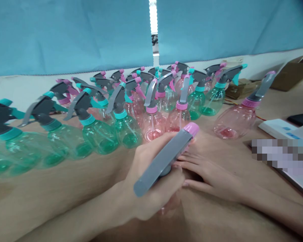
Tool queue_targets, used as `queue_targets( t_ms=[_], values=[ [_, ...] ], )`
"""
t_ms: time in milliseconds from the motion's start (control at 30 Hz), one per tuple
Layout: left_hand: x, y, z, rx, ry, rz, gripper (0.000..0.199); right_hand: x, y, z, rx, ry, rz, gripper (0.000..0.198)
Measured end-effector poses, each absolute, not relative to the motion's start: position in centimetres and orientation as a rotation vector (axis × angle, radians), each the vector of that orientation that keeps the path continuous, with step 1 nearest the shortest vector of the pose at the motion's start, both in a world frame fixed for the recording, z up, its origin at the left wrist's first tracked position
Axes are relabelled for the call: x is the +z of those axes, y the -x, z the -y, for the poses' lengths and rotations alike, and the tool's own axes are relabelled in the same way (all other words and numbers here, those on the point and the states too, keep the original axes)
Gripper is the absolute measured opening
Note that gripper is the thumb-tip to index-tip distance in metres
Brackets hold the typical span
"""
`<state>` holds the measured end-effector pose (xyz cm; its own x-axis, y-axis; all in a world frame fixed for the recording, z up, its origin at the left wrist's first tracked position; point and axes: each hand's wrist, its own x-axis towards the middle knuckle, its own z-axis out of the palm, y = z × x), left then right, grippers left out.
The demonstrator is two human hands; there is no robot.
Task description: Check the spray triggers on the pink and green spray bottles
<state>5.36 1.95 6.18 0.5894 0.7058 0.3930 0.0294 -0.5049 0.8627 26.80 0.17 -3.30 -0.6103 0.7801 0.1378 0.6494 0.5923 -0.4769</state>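
A pink spray bottle with a grey trigger head (pixel 164 161) and pink nozzle is close in front of me. My left hand (pixel 143 181) is wrapped round it just under the head, hiding most of the clear pink body. Beside it on the right, my right hand (pixel 214 174) reaches in low over the table with its fingers stretched out and apart. Its fingertips lie near the bottle, partly behind my left hand; whether they touch it I cannot tell. Beyond my hands stand two pink spray bottles (pixel 153 126) and a green spray bottle (pixel 127 131).
Several more green and pink spray bottles crowd the brown table (pixel 73 195) toward the back and left. One pink bottle (pixel 236 121) stands apart at right. Farther right are a white device (pixel 275 127), a partly blurred flat object (pixel 288 168) and cardboard boxes (pixel 290 75). A blue curtain (pixel 91 33) hangs behind.
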Motion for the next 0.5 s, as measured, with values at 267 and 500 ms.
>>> queue_targets(
  t_ms=[267, 500],
  values=[
    [6.9, -5.3, -1.8, 1.019, -1.943, -0.608, 0.022, -3.1, -26.8, -0.2, 0.526, 1.175, 2.539, 0.053],
    [7.4, -5.1, -1.6, 0.970, -2.038, -0.734, 0.012, -2.9, -26.8, -0.2, 0.585, 1.188, 2.503, 0.053]
  ],
)
